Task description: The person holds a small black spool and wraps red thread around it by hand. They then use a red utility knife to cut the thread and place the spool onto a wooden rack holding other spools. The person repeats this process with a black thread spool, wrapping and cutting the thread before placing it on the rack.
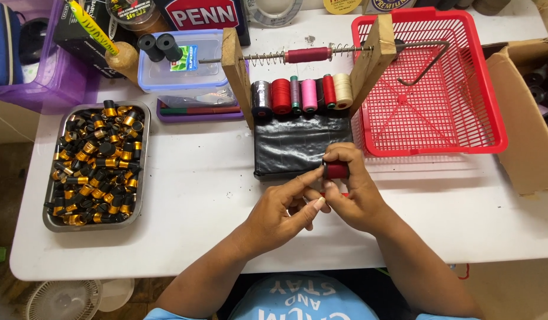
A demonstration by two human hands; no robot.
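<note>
A small dark-red cylindrical spool with a black end [336, 170] is seen just right of the frame's centre, held above the white table top [209, 195]. It is short and round, its red body wound smooth, and its black end is turned towards the left of the frame. The spool is gripped by the right hand [354, 198], whose fingers are curled closed over its top and far side. The left hand [283, 213] is placed just beside it on the lower left, loosely closed, with its forefinger stretched out so that the tip touches the spool's black end; whether anything thin is pinched in that hand cannot be told.

Directly behind the spool, a black rectangular pad [300, 145] is laid flat between the two uprights of a wooden frame [237, 71]. A row of thread spools in black, red, green, pink and cream [303, 93] is carried across that frame. A red plastic mesh basket [463, 118] is placed at the upper right, and a metal tray of small black-and-gold rings [96, 166] at the left.
</note>
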